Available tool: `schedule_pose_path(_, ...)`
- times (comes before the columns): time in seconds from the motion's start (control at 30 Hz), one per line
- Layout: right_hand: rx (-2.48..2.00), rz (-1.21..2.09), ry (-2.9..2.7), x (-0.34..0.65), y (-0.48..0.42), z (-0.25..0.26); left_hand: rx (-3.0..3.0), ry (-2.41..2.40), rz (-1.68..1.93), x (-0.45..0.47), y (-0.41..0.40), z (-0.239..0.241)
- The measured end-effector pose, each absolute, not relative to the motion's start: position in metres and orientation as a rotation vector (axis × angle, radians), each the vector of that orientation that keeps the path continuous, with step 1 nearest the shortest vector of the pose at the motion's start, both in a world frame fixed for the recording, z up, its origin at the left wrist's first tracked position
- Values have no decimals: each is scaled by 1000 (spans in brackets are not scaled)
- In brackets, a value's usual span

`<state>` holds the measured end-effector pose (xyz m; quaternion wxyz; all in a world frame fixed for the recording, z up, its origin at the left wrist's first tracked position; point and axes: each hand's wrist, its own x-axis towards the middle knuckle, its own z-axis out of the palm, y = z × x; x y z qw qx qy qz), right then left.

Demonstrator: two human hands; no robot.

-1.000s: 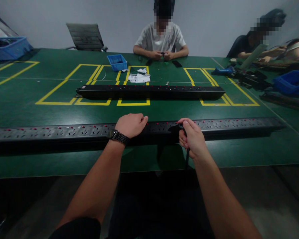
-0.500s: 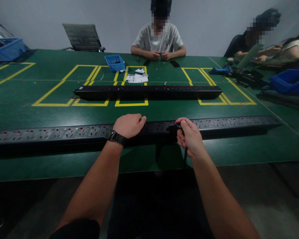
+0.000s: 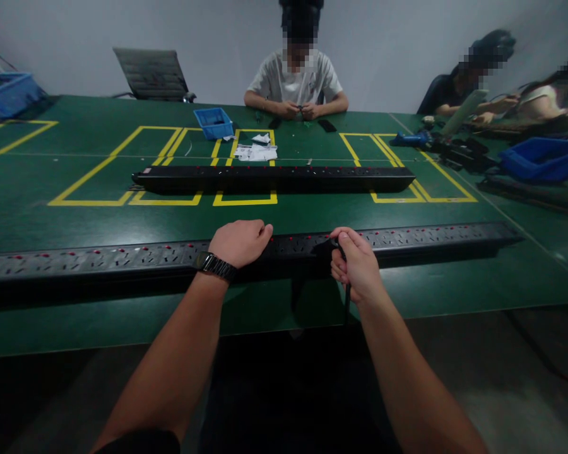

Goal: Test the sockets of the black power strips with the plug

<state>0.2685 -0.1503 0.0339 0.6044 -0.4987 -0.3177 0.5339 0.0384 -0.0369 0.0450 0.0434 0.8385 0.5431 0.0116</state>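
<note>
A long black power strip [image 3: 430, 237] with many sockets and red dots lies across the green table [image 3: 38, 221] near its front edge. My left hand [image 3: 239, 241], with a watch on the wrist, rests curled on top of the strip near its middle. My right hand [image 3: 355, 265] is closed around a black plug [image 3: 330, 247] that sits on the strip. The plug's black cable [image 3: 347, 302] hangs down from my fist over the table edge.
A second black power strip [image 3: 269, 179] lies farther back on yellow floor-style markings. Behind it are a small blue bin [image 3: 213, 122] and white papers [image 3: 255, 151]. A person sits opposite; other people, a blue crate [image 3: 544, 159] and tools occupy the right side.
Both hands stay on the near strip in the same grip. The view has shifted slightly, so everything sits a little further left and lower in frame.
</note>
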Motion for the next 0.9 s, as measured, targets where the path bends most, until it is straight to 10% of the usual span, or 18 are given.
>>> schedule_pose_path(0.9,-1169,1220,-740,304,-163,50,2541,1653,4,38,-36,45)
